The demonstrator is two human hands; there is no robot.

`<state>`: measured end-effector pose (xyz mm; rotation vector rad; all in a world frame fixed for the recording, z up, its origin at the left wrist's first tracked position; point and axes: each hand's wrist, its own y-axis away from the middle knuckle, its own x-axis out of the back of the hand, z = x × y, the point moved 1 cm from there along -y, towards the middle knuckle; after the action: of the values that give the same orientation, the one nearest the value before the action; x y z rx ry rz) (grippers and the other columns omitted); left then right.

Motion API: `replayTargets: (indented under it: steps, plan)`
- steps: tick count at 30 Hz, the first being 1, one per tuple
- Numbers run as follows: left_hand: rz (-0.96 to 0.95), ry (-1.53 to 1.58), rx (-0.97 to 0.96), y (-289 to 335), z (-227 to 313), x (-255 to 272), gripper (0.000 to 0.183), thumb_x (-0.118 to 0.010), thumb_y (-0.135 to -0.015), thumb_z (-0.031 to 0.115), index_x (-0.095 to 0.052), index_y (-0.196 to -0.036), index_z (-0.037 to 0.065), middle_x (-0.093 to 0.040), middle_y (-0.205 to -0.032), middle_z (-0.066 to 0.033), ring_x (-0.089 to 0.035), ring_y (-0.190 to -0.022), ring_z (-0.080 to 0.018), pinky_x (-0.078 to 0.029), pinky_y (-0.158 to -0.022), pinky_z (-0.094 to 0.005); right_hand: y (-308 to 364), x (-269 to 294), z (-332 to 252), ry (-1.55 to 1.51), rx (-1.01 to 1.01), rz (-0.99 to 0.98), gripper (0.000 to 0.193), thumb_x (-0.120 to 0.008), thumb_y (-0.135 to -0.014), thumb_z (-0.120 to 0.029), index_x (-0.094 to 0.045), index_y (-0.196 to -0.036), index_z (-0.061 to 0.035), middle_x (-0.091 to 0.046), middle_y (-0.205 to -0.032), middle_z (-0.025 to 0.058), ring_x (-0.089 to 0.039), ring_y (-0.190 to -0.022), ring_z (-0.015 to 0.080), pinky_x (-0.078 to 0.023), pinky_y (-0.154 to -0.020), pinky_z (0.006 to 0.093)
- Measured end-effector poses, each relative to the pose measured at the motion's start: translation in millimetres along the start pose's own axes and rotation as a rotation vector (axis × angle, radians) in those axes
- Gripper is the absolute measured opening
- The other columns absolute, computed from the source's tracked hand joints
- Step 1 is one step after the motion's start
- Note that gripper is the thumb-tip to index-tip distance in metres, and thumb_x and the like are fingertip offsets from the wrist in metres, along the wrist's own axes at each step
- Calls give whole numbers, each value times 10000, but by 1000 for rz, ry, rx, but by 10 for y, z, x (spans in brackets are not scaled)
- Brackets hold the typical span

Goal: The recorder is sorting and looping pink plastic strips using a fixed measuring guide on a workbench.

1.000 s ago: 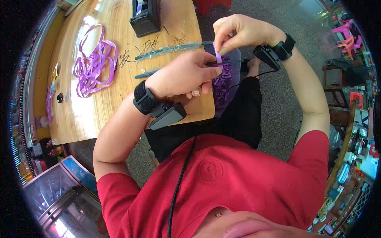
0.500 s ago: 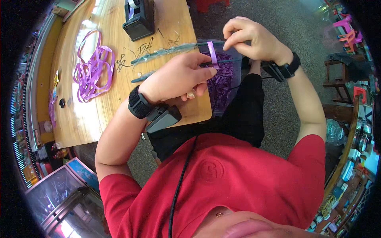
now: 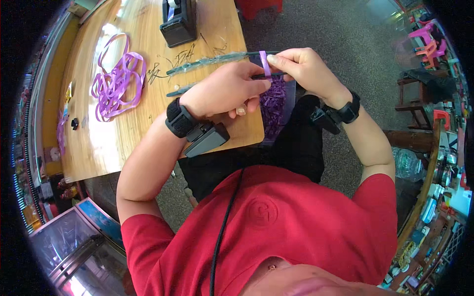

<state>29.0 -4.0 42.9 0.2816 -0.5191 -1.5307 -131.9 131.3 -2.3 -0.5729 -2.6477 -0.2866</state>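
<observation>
Two thin dark rods [image 3: 210, 61] lie side by side on the table, wrapped in clear tape, and stick out past its right edge. A short band of shiny purple ribbon [image 3: 265, 64] spans them just beyond that edge. My left hand [image 3: 227, 89] is closed over the nearer rod, its thumb and forefinger pinching the ribbon's near end. My right hand [image 3: 308, 71] is closed at the ribbon's far end, thumb against it, other fingers curled by the rod tips. Beneath both hands sits a clear bin [image 3: 291, 98] of small purple ribbon pieces [image 3: 274, 108].
A loose tangle of purple ribbon [image 3: 118, 86] lies on the wooden table [image 3: 163, 113]. Behind it stands a black tape dispenser [image 3: 178, 24]. A red stool [image 3: 259, 7] is on the floor beyond, and cluttered shelves [image 3: 434, 217] line the right side.
My right hand has moved left and slightly down to the ribbon, its thumb now touching the far end. The left hand keeps its pinch. The whole view has shifted slightly.
</observation>
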Motion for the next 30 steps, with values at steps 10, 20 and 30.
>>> replayTargets:
  steps: [10,20,30]
  plan:
    - [-7,-41,-98,-17,-53,11,289,-551,-961,236,-615,-1121,4,-578,-624,-3,-505,-467,-76,-412,-416,-240,-68,-151,84,-370,-134,-57,311,-650,-936,-359,-731,-914,-59,-649,-796,-22,-542,-663,38,-438,-618,196]
    - [43,-71,-80,-5,-34,-30,297,-551,-978,230,-578,-1166,2,-548,-613,8,-450,-436,-39,-352,-374,-198,81,-215,33,-575,-218,78,376,-648,-928,-416,-711,-1001,-53,-678,-912,19,-567,-714,68,-470,-680,219]
    - [29,-66,-94,-20,-60,-19,288,-543,-980,223,-581,-1162,3,-545,-616,12,-459,-452,-39,-350,-381,-194,114,-192,-56,-343,-102,48,313,-662,-929,-372,-722,-856,-73,-636,-723,-30,-565,-629,49,-447,-608,194]
